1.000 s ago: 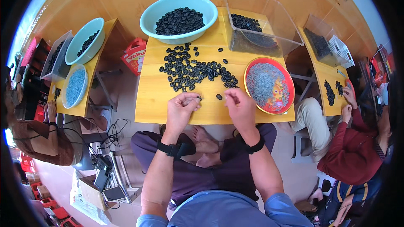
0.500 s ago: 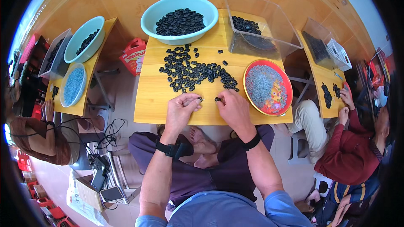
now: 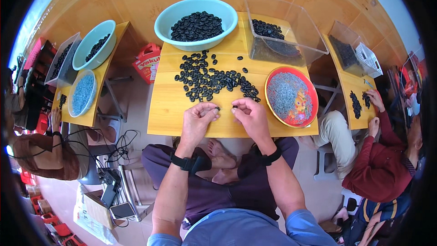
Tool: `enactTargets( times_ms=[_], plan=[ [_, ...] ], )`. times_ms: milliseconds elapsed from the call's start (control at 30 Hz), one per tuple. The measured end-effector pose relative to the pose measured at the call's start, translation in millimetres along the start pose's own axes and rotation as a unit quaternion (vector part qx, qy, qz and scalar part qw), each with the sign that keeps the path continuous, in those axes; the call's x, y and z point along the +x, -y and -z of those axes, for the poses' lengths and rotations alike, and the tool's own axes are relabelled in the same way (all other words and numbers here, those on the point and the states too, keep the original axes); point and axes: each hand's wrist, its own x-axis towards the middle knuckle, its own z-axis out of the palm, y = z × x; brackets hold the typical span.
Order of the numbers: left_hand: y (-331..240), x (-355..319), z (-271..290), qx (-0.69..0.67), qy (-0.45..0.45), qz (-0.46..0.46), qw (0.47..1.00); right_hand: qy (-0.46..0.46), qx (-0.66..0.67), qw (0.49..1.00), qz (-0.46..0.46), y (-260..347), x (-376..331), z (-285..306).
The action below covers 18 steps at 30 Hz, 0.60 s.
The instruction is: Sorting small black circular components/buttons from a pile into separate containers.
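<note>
Black piece [image 3: 235,106] pinched in right hand [image 3: 253,118]; small dark piece [image 3: 217,108] pinched in left hand [image 3: 195,119]. Both judged light, stiff, slightly slick; best gripped at rims.

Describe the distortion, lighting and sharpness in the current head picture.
Head view: the wooden wall curves toward the rim, with black corners; head view: light falls fairly evenly on the yellow table; head view: the black pieces in the left hand and right hand are too small to show detail.

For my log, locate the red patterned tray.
In the head view, the tray sits at the right on the table, in front of the clear bin, beside the right hand.
</note>
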Motion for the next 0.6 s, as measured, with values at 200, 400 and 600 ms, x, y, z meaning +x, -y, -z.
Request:
enactTargets(
  times_ms=[200, 400, 600],
  plan=[
    [-2, 1, -1, 0.002, -0.006, 0.001, 1.000, 0.015, 0.038, 0.999, -0.019, -1, 3, -2],
    [-7, 3, -5, 0.014, -0.017, 0.021, 1.000, -0.003, 0.157, 0.986, -0.050, -9, 6, -13],
    [-8, 2, -7, 0.026, -0.026, 0.031, 0.999, 0.007, 0.134, 0.990, -0.041, -6, 4, -13]
  ],
)
